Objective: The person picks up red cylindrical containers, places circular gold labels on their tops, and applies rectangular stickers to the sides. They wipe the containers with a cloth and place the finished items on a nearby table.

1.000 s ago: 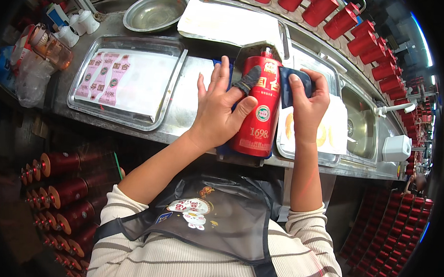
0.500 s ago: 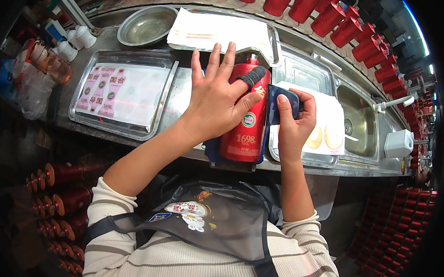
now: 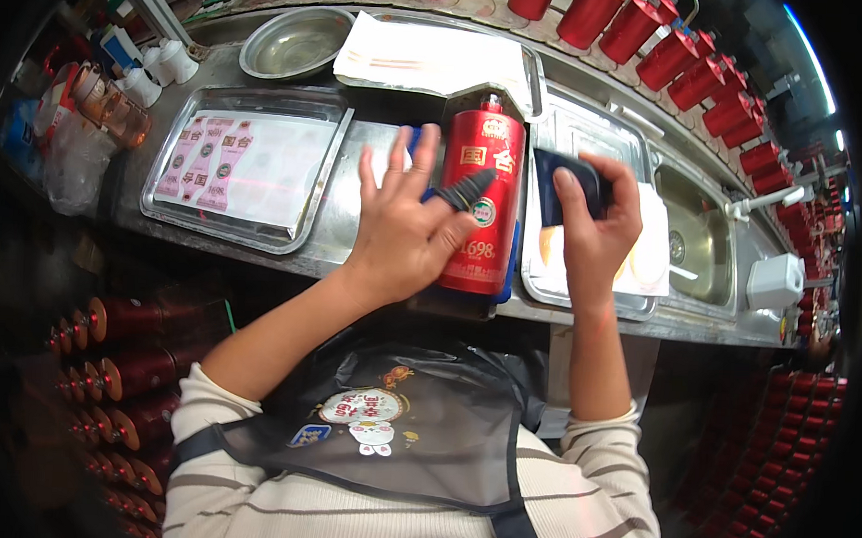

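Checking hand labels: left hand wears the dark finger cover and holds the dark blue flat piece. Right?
No, the right hand holds the dark blue flat piece, per the head view. The left hand does wear the dark finger cover.

Head camera: left of two side-by-side fisheyes, worn on the head.
Facing: downward and forward, a glossy red cylindrical bottle (image 3: 470, 155) near mid-view.
Lower edge: cream-and-brown striped knit sleeves (image 3: 600, 459), close to the lens.
Middle: grey steel worktop (image 3: 338, 212), seen from above.
Rim: straight edges bend, corners black.
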The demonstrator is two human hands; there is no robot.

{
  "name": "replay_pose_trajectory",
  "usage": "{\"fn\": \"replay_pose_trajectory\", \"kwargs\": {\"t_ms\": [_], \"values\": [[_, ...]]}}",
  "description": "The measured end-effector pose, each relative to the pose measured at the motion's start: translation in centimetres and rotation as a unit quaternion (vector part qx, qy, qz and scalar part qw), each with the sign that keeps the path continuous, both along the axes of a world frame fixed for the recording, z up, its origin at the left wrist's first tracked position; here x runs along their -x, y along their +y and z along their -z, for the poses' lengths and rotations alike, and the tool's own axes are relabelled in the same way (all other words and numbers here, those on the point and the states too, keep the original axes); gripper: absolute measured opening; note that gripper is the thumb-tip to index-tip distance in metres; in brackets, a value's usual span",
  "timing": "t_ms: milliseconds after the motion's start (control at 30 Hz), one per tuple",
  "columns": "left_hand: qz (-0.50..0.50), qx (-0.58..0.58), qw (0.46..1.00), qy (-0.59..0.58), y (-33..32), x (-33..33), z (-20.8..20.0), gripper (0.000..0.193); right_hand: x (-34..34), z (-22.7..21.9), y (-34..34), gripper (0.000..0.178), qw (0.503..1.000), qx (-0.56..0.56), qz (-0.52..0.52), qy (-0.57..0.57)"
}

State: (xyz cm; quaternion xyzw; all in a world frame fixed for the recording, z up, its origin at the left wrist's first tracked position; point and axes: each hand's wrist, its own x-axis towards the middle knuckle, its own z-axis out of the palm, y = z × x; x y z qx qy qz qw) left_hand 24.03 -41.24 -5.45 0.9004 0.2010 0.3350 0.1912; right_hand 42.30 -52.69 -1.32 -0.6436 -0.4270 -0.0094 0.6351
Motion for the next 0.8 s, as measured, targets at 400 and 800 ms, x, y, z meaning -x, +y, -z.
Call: {"fn": "replay_pose_trajectory", "kwargs": {"t_ms": [400,800], "values": [[-0.027,0.275,0.956,-0.103,0.1,3.1,3.1,0.041,7.2,-1.6,1.0,0.035,0.872,0.136,-0.256,-0.394],[0.082,0.210,0.974,-0.008,-7.5,6.5,2.3,0.054,5.6,-1.3,-5.9,0.035,0.952,0.109,-0.199,-0.205]]}}
